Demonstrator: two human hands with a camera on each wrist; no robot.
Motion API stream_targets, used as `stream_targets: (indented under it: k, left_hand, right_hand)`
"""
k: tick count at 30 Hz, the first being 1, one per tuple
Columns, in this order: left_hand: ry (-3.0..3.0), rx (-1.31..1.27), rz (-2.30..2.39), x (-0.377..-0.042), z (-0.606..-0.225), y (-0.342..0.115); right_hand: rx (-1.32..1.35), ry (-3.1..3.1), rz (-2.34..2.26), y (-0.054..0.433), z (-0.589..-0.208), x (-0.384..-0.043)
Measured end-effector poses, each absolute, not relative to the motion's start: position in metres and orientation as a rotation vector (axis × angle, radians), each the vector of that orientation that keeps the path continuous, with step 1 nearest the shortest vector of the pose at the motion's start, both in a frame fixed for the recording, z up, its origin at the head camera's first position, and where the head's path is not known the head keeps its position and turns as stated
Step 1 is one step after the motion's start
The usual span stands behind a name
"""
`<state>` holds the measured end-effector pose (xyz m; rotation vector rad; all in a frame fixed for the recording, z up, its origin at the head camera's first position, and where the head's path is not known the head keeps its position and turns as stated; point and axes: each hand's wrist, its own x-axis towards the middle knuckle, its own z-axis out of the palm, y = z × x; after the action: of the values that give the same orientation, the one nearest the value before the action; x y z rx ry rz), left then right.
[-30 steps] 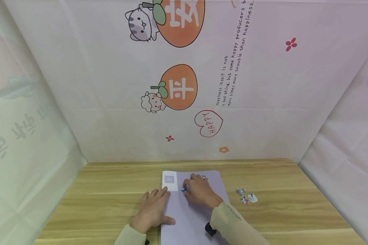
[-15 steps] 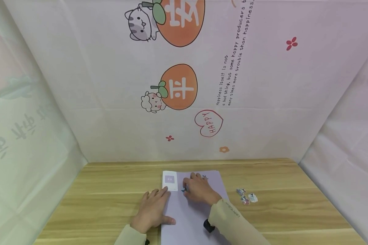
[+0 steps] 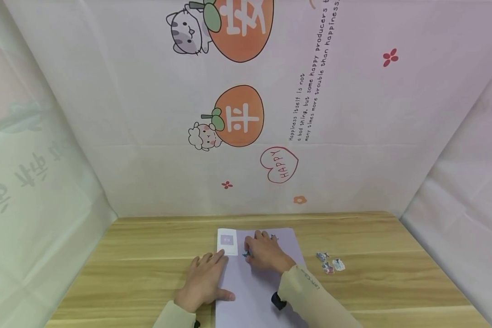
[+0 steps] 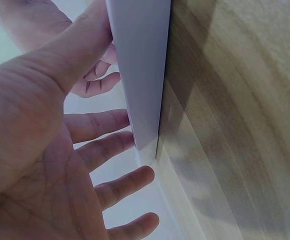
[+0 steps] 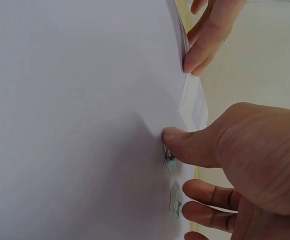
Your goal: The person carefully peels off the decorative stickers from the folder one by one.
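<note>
A thick pale purple book or pad lies on the wooden table, with a white label panel at its upper left. My left hand rests along its left edge, fingers spread and thumb on the cover. My right hand is on the upper cover. In the right wrist view its thumb presses on a small cartoon sticker, partly covered. Another sticker lies on the cover beside the other, bent fingers. From the head view that second sticker shows just past the right hand.
Three loose cartoon stickers lie close together on the table, right of the book. A printed white cloth hangs behind the table, and more white cloth lines both sides.
The right wrist and forearm have shifted slightly left and up, while the fingers stay at the same sticker. My left hand has not moved.
</note>
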<state>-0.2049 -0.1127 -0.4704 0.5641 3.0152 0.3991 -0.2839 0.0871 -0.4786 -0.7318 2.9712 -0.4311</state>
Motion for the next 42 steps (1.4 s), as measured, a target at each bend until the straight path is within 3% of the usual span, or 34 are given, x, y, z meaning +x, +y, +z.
stream_targets:
  k: [42]
  left_hand:
    - [3.017, 0.566, 0.397, -0.2044, -0.4702, -0.1132]
  right_hand:
    - [-0.686, 2.983, -0.428, 0.0873, -0.4816, -0.2850]
